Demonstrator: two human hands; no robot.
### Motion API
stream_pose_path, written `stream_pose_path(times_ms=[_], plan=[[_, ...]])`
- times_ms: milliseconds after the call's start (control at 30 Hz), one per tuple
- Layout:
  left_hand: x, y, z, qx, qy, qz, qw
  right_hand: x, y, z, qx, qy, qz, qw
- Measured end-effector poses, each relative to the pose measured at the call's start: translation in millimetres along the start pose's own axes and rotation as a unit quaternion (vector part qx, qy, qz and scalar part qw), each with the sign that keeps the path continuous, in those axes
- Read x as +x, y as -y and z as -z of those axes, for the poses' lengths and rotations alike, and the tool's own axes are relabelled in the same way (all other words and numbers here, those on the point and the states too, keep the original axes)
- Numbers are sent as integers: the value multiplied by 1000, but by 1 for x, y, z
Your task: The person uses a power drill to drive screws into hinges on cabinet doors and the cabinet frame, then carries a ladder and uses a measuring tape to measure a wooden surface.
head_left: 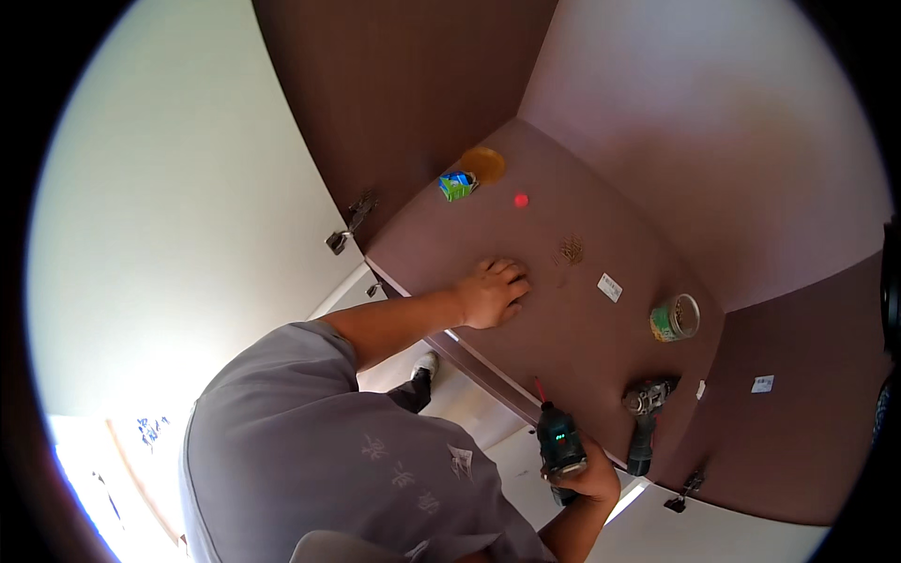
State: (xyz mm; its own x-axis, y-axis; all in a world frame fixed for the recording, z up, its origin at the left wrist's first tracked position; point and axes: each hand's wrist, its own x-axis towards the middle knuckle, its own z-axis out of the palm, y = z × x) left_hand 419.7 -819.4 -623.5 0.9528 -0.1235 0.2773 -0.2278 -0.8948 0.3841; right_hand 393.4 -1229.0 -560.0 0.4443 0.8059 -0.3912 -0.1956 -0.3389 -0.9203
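Observation:
My left hand (490,293) rests on the brown cabinet floor (572,347), fingers apart and slightly bent. My right hand (591,474) grips a black cordless driver (563,441) with a red bit pointing up. Beside it a second power tool (646,413) lies inside the cabinet. A pile of small screws (570,251) sits beyond my left hand, near a white label (609,287) and a red round object (522,201). Farther back are a crumpled green-blue packet (456,187) and an amber round lid (486,163). An open jar (674,319) stands to the right.
An open white door (160,188) with a hinge (338,239) fills the left. Brown and pale panels (704,159) enclose the back and right. Another hinge (685,493) is at the lower right. A shoe (427,366) shows below the cabinet's front edge.

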Motion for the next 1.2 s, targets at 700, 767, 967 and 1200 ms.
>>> stream_pose_path(times_ms=[700,767,967,1200], plan=[[6,77,23,-152,-315,153,924,150,71,46,-430,-333,15,839],[9,96,33,-93,-348,223,906,149,53,56,-440,-357,38,823],[24,143,41,-36,-287,336,896,153,32,41,-519,-419,107,737],[19,89,66,-184,-193,149,952,132,16,31,-530,-472,152,688]])
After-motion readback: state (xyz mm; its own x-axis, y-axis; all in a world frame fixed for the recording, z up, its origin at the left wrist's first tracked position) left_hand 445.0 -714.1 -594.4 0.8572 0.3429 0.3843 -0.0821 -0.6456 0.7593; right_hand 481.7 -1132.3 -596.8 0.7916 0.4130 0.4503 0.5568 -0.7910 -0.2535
